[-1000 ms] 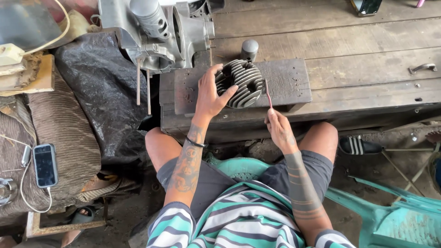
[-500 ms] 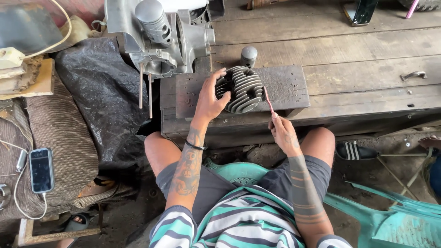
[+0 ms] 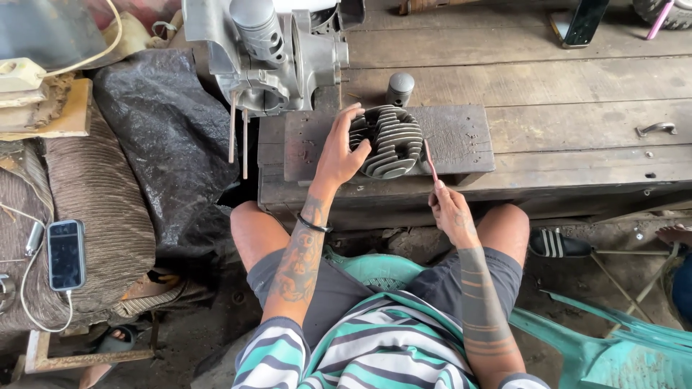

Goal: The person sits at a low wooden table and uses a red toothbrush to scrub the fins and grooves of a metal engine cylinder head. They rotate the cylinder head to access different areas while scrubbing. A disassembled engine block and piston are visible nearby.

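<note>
My right hand pinches a thin red file, its tip now brought in beside the finned engine part. My left hand stays clamped on that part, steadying it on the wooden block before the engine.

The engine casing runs off the far edge; the left hand hides part of the finned cylinder head.
</note>
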